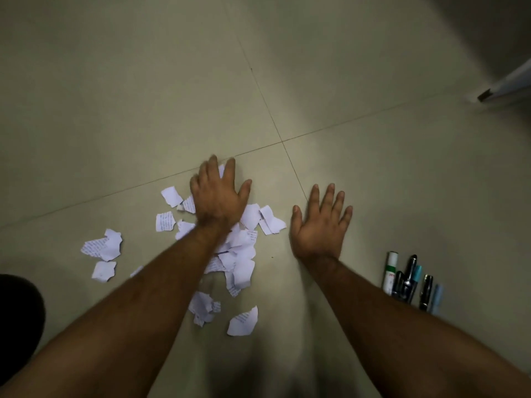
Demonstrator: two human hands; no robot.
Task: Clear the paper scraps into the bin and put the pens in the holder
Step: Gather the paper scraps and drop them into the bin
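At the far left a dark rounded shape (20,314) sits at the frame's edge; what it is cannot be told. On the pale beige tiled floor (143,96) lie torn white paper scraps with handwriting (102,245), scattered loosely at the left and piled thicker toward the middle. The left hand (218,196) rests palm down on the far end of that pile, fingers spread, its grip open and holding nothing. Just right of the scraps, the right hand (319,225) lies flat on bare floor, fingers splayed, grip open and empty. Further right, a cluster of dark, white and light blue pens and markers (408,278) lies side by side on the floor, near the right forearm.
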